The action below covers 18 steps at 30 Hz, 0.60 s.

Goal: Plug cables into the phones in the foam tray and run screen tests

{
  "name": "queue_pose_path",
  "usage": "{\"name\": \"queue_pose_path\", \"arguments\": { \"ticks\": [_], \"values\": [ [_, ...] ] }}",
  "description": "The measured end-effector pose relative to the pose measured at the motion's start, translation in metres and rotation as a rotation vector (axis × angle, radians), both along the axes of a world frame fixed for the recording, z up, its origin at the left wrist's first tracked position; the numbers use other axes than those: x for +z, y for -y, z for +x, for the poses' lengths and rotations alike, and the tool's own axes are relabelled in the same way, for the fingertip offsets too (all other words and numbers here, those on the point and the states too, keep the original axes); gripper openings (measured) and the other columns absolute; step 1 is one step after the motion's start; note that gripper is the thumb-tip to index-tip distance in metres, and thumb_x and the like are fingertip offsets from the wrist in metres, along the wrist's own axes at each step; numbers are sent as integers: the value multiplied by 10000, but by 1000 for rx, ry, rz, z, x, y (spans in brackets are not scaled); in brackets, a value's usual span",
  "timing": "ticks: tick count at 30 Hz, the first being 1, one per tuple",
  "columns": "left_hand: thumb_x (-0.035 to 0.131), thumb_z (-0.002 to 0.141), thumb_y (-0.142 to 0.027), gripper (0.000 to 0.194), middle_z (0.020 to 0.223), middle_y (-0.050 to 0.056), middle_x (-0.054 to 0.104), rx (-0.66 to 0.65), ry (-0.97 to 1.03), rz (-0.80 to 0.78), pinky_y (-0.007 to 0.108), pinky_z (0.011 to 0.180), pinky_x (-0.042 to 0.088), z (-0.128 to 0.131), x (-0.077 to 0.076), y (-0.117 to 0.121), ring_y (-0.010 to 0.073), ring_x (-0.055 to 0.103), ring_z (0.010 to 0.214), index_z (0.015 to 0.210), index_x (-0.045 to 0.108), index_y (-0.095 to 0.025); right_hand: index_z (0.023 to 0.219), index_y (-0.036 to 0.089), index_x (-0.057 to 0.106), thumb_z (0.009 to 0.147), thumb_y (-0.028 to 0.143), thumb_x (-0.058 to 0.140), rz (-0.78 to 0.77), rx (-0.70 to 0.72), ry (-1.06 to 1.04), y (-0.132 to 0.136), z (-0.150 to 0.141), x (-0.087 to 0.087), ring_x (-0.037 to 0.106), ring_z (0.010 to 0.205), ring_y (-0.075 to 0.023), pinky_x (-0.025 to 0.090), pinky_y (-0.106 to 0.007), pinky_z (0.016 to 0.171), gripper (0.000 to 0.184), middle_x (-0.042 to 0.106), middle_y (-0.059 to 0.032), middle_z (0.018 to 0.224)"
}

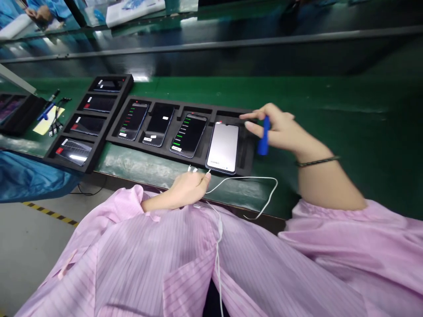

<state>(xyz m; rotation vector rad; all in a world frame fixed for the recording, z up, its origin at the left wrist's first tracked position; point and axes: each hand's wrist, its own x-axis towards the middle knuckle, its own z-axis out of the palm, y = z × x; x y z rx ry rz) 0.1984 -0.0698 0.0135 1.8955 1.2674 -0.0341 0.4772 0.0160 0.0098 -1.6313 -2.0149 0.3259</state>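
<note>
A black foam tray (244, 152) on the green belt holds several phones. The rightmost phone (224, 147) has a lit white screen. My left hand (188, 188) is closed round the plug end of a white cable (261, 180) at that phone's bottom edge. My right hand (280, 130) hovers over the tray's right end, gripping a blue pen-like tool (263, 136) with the forefinger stretched toward the phone's top. The other phones (188, 134) show dark screens with green and red lines.
A second black tray (95, 145) with several phones lies to the left. Pens and small parts on a yellow sheet (49, 119) sit farther left. A blue bag (29, 176) hangs below the belt edge. A metal rail (231, 44) runs behind.
</note>
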Motion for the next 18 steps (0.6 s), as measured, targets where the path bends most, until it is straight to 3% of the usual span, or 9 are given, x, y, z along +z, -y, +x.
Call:
{"name": "queue_pose_path", "arguments": {
  "ticks": [3, 5, 9, 12, 18],
  "values": [
    [279, 1040, -425, 535, 735, 50, 668, 23, 42, -61, 318, 746, 424, 4, 2, -4, 215, 612, 746, 678, 593, -188, 843, 226, 392, 984, 394, 504, -85, -24, 31, -13, -31, -14, 628, 1042, -289, 347, -607, 997, 246, 717, -104, 977],
    [317, 1035, -405, 505, 678, 30, 638, 54, 121, -113, 297, 696, 394, 7, 0, -6, 195, 589, 698, 645, 554, -189, 840, 226, 394, 976, 369, 475, -68, -43, 16, -17, -41, -20, 623, 933, -262, 354, -596, 985, 213, 682, -75, 894],
    [383, 1016, -394, 466, 504, -27, 482, 154, 272, -240, 274, 607, 341, 9, -9, -8, 153, 490, 540, 601, 468, -201, 850, 231, 387, 972, 341, 418, -29, -52, -28, -17, -40, -27, 614, 880, -217, 341, -555, 1021, 167, 650, -39, 805],
    [397, 1013, -393, 467, 480, -38, 454, 206, 320, -295, 268, 586, 334, 7, -14, -8, 138, 465, 508, 591, 453, -200, 835, 248, 357, 945, 340, 417, -40, -83, -56, -15, -36, -31, 632, 872, -224, 342, -541, 1044, 155, 643, -24, 762],
    [383, 1029, -374, 447, 540, -36, 479, 89, 276, -319, 263, 610, 354, 5, -6, -16, 127, 472, 543, 634, 480, -187, 833, 260, 338, 947, 411, 423, -20, -92, -157, -15, -33, -37, 657, 951, -263, 316, -591, 1057, 208, 728, -37, 834]
  ]
}}
